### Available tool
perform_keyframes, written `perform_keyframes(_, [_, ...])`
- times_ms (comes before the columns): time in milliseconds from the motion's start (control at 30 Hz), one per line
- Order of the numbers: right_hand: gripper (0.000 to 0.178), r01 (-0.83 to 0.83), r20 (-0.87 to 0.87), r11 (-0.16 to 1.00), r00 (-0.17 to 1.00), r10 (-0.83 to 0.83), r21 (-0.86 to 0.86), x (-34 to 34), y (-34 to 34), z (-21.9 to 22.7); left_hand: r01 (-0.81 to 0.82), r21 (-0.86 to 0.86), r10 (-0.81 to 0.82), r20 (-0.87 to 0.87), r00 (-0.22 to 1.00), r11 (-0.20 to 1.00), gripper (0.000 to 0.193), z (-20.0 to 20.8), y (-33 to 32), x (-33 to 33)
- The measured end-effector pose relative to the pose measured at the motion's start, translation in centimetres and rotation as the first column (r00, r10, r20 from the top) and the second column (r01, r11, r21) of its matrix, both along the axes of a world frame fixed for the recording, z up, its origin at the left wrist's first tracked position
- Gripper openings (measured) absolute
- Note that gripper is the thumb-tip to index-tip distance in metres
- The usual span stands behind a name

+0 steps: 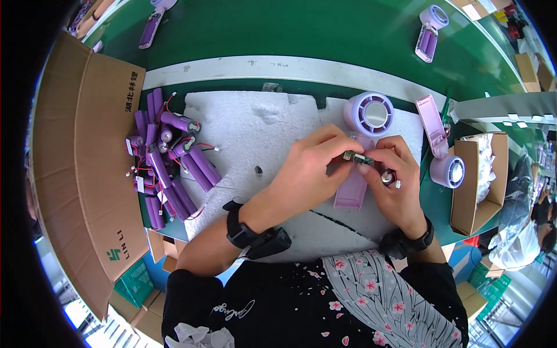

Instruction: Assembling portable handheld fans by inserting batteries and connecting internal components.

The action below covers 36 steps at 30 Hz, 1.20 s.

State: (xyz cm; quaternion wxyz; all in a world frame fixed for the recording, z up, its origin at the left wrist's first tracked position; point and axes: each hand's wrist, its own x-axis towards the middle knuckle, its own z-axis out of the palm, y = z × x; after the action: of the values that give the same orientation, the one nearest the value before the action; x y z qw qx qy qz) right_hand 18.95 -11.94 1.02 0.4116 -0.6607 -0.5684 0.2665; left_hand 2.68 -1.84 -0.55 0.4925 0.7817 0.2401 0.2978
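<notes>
Between the fingertips of both hands is a small green circuit board (357,158). My left hand (307,168) pinches its left end, thumb and fingers closed. At the other end, my right hand (399,191) has its fingers closed on the board. A battery cell (387,177) shows its round metal end inside the right hand, with red wire and a white plug; most of it is hidden by the fingers. Under the hands lies a lilac handheld fan (350,192) with an open pink handle, its round head (370,115) just beyond them.
White foam (255,133) covers the work surface. Many purple batteries with wires (168,156) are piled left, beside a tall cardboard box (87,168). Another fan (447,170) lies right, near an open carton (464,191). Fans (427,40) rest on the green surface beyond a pale rail (267,66).
</notes>
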Motion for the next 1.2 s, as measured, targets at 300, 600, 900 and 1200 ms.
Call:
perform_keyframes(300, [0.021,0.050,0.014,0.999,0.999,-0.050,-0.009,0.1,0.3,0.0,-0.014,-0.084,0.012,-0.026,1.000,0.996,0.035,0.3,-0.3,-0.1])
perform_keyframes(600, [0.022,0.069,-0.060,0.997,0.996,-0.070,-0.019,0.0,0.4,0.3,-0.030,-0.135,0.031,0.006,0.999,0.990,0.027,0.1,0.4,-0.7])
perform_keyframes(900, [0.020,-0.025,0.015,0.997,1.000,0.024,0.076,0.4,0.0,-0.1,0.143,-0.358,-0.174,-0.056,0.983,0.923,0.035,1.0,1.8,-1.4])
perform_keyframes(1200, [0.034,-0.025,0.290,0.975,0.956,-0.041,0.220,0.1,0.0,-0.1,0.143,-0.329,-0.148,0.008,0.989,0.934,0.033,0.7,1.5,-1.3])
